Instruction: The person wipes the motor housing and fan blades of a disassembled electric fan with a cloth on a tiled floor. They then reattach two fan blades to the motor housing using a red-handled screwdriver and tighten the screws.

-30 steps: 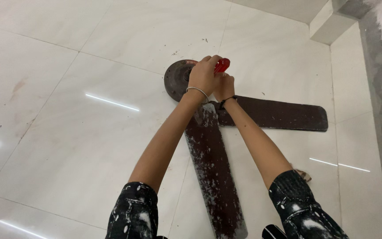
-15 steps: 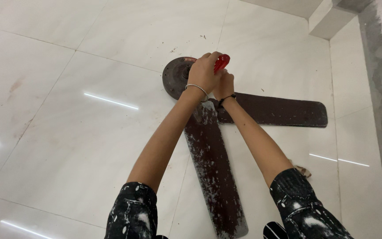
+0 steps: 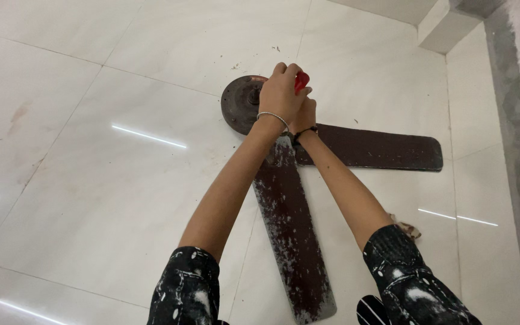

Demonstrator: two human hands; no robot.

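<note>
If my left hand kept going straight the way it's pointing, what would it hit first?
Probably the dark round fan hub directly beneath the left hand, which grips a red-handled tool there. Past the hub lies only white floor tile; depth is unclear.

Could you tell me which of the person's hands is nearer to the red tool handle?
Left. The left hand is wrapped around the red tool handle, above the fan hub. The right hand sits just below the handle, partly hidden behind the left.

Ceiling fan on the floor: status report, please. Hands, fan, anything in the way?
Left hand gripping red tool handle over fan hub. Right hand beneath it, grip hidden. Two dusty blades flat on tiles. Nothing obstructing.
</note>
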